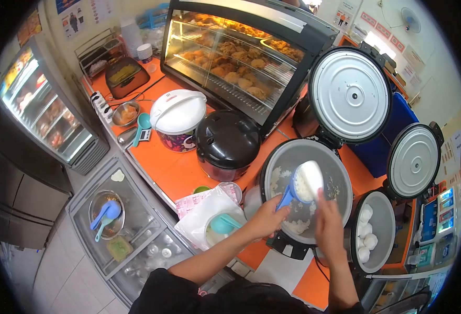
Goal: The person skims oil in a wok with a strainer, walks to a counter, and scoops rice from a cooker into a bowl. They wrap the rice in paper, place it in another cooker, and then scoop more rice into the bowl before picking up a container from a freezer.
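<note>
Over a large open rice cooker (pixel 340 178), my left hand (pixel 268 217) is closed on the handle of a blue scoop (pixel 299 189) filled with white rice. A white paddle (pixel 311 175) lies against the rice in the scoop. My right hand (pixel 329 220) is at the paddle's lower end, its fingers blurred and closed around it. Loose rice (pixel 296 226) clings to the bottom and walls of the cooker's pot below both hands.
A second open cooker (pixel 386 225) at right holds several white round portions. Behind stands a heated display case (pixel 230 57) of fried food. A black lidded pot (pixel 228 138), a white-lidded pot (pixel 177 112) and a teal scoop (pixel 222 223) are left of the hands.
</note>
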A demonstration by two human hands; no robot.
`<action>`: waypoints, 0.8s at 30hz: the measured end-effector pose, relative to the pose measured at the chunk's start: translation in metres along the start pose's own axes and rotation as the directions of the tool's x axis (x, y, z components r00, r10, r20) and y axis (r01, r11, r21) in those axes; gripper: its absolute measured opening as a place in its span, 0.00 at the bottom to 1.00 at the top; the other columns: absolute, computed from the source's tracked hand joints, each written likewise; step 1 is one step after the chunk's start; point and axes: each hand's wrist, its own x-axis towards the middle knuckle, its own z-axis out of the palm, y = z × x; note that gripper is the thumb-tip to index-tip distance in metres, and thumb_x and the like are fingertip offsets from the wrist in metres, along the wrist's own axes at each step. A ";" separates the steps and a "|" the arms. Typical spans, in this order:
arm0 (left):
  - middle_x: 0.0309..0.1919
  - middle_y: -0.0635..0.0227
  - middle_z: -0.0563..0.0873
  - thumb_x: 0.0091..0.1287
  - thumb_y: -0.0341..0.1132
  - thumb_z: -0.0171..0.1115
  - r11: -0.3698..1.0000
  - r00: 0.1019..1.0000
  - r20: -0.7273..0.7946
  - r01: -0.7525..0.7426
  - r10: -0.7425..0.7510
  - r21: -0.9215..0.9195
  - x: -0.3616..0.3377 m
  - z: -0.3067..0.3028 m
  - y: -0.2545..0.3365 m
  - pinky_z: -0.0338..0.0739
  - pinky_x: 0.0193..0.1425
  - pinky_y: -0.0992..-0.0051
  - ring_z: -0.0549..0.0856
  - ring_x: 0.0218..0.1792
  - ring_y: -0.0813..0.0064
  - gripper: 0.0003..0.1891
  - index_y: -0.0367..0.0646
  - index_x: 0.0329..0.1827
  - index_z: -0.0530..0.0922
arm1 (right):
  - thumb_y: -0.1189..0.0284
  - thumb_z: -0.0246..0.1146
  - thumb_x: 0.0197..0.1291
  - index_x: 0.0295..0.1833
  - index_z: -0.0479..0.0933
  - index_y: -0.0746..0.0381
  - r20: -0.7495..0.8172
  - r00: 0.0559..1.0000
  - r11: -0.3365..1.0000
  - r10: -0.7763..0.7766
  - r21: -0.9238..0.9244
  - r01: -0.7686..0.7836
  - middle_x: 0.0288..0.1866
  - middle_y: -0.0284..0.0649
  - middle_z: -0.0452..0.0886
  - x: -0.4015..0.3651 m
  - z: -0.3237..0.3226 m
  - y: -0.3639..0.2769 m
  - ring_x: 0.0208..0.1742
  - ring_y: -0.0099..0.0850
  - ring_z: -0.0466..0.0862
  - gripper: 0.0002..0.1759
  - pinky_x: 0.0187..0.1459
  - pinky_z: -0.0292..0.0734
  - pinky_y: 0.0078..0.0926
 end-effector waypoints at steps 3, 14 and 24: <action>0.29 0.73 0.75 0.76 0.37 0.55 0.999 0.999 -0.045 -0.021 0.023 0.035 -0.006 0.001 -0.007 0.67 0.14 0.79 0.71 0.16 0.86 0.23 0.45 0.72 0.68 | 0.85 0.56 0.66 0.79 0.65 0.61 0.058 0.997 0.998 0.050 0.038 -0.052 0.42 0.51 0.74 -0.012 0.022 0.001 0.43 0.48 0.80 0.34 0.48 0.76 0.38; 0.28 0.78 0.73 0.78 0.38 0.56 0.996 0.998 -0.014 -0.055 0.056 0.065 -0.024 0.011 -0.012 0.65 0.16 0.84 0.71 0.20 0.90 0.24 0.42 0.74 0.68 | 0.79 0.53 0.74 0.74 0.68 0.66 -0.005 0.969 0.903 0.246 0.364 -0.227 0.48 0.43 0.78 -0.043 -0.009 0.046 0.45 0.31 0.79 0.24 0.50 0.74 0.27; 0.30 0.77 0.73 0.80 0.40 0.54 1.000 0.997 0.075 0.011 -0.010 -0.012 -0.096 0.064 -0.037 0.65 0.15 0.84 0.69 0.18 0.91 0.19 0.40 0.67 0.70 | 0.69 0.52 0.79 0.66 0.71 0.70 -0.127 0.617 0.558 0.776 0.593 -0.580 0.44 0.36 0.75 -0.395 0.027 0.139 0.42 0.25 0.76 0.19 0.46 0.73 0.24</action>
